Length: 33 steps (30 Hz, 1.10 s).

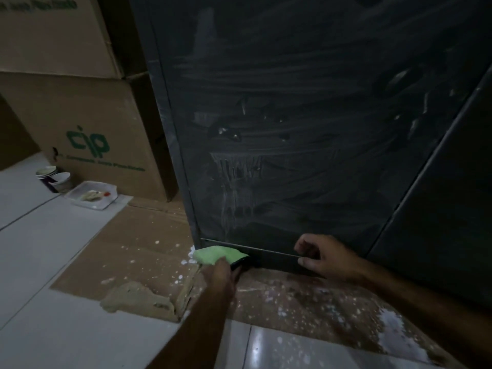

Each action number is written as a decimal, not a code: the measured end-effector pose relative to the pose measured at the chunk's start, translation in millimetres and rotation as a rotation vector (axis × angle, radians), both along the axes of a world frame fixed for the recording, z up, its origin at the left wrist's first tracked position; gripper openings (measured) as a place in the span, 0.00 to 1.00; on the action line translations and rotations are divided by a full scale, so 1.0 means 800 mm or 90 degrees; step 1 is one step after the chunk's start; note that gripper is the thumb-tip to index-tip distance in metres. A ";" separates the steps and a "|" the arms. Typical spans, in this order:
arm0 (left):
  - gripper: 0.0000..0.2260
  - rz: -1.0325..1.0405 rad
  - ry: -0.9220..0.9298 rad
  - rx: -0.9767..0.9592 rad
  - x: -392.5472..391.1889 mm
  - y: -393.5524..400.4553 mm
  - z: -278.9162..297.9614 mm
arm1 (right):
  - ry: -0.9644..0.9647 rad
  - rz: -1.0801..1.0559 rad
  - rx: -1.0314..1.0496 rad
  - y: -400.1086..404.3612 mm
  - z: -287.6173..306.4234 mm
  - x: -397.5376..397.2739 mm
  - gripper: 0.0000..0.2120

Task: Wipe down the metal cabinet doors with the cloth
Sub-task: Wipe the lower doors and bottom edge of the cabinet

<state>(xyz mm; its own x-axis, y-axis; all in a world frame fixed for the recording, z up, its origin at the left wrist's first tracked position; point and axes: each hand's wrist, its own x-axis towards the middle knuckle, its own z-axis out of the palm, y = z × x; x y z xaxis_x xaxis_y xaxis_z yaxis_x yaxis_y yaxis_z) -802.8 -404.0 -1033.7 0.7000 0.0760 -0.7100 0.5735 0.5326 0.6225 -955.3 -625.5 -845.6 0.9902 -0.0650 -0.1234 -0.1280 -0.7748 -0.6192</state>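
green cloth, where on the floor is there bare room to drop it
The pale floor tiles left of the brown cardboard sheet are bare, as is that sheet's middle. Crowded: the white tray and paper cups by the cardboard box, and the foot of the dark metal cabinet, where the left hand holds the green cloth beside the right hand.

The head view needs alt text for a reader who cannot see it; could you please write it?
A person's left hand holds a green cloth at the bottom left corner of a dark, streaked metal cabinet door, while the right hand is at the door's lower edge. Cardboard boxes stand to the left.
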 end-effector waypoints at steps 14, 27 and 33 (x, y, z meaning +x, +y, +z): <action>0.32 -0.013 -0.032 0.261 0.032 0.041 0.081 | -0.069 0.247 -0.610 -0.058 0.026 -0.047 0.14; 0.29 -0.002 -0.049 0.302 0.043 0.039 0.104 | -0.176 0.253 -0.776 -0.118 -0.012 -0.064 0.48; 0.28 -0.088 -0.129 0.341 -0.031 -0.015 0.143 | -0.236 0.241 -0.762 -0.119 -0.018 -0.059 0.51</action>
